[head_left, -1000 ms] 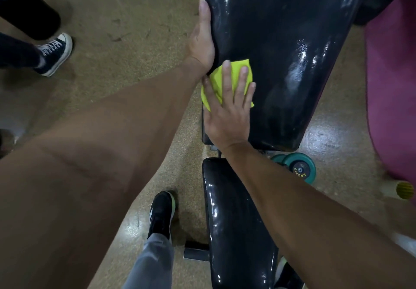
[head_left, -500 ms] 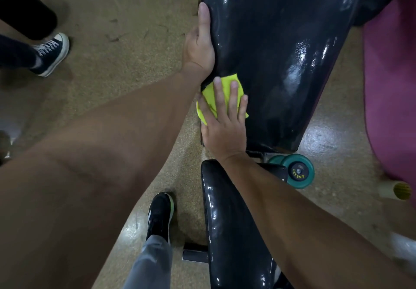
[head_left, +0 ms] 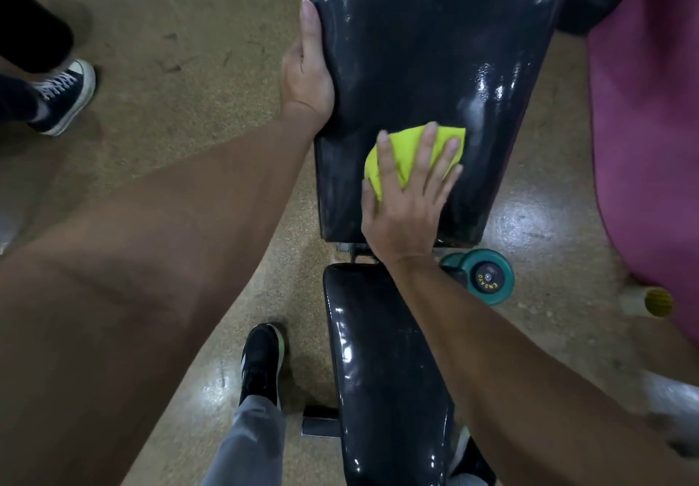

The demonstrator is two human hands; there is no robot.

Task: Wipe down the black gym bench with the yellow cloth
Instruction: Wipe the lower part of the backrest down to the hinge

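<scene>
The black gym bench runs up the middle of the view, glossy and wet-looking, with its back pad above and its seat pad below. My right hand lies flat with spread fingers on the yellow cloth, pressing it onto the lower part of the back pad. My left hand grips the left edge of the back pad, thumb along the top.
A teal dumbbell lies on the floor just right of the gap between the pads. A pink mat or cushion fills the right side. Another person's sneaker stands at far left. My own shoe is left of the seat pad.
My right hand has slid the yellow cloth from the left edge of the back pad rightward toward its middle. My left hand has kept its grip on the edge.
</scene>
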